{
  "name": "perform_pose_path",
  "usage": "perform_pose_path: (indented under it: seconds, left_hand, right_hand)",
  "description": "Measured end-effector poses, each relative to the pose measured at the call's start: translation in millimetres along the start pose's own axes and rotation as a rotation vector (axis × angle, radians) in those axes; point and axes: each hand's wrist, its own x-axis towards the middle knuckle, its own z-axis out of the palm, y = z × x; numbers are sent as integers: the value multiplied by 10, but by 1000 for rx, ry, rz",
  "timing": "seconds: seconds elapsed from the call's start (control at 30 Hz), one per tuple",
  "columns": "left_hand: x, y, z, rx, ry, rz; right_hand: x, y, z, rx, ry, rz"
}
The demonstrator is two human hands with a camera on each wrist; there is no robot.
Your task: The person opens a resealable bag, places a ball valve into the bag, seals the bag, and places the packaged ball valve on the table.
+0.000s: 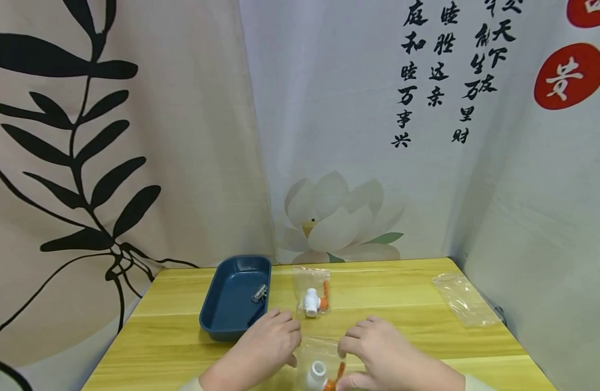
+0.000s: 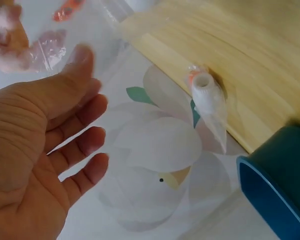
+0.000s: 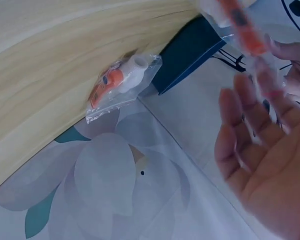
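Observation:
Low in the head view, my right hand pinches the side of a clear plastic bag. Inside it is a white plastic valve with an orange handle, cut off by the frame's bottom edge. My left hand holds the bag's left edge near the top between thumb and forefinger, its other fingers loosely bent in the left wrist view. In the right wrist view the orange handle lies by my right fingertips, partly blurred. Farther back, a second bagged valve rests on the table.
A blue tray stands on the left of the wooden table, with a small shiny metal item and a dark item inside. At the right edge lies a flat clear plastic bag. A printed curtain hangs behind.

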Motion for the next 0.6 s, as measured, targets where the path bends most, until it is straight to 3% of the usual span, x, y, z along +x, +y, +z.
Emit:
perform_pose_path:
  seconds: [0.17,0.4,0.47,0.6]
  left_hand:
    - [1,46,-11,-131,97,-34]
    - [-15,149,-17,-526,61,-243]
    - [-29,187,15,-601,79,-300]
    - [-54,273,107,-663,143,-396]
  right_hand:
    - [-11,54,2,7,57,88]
    - [-28,91,57,68,113,165]
    - [-36,86,89,117,137,198]
    - [-67,43,165,334,151,288]
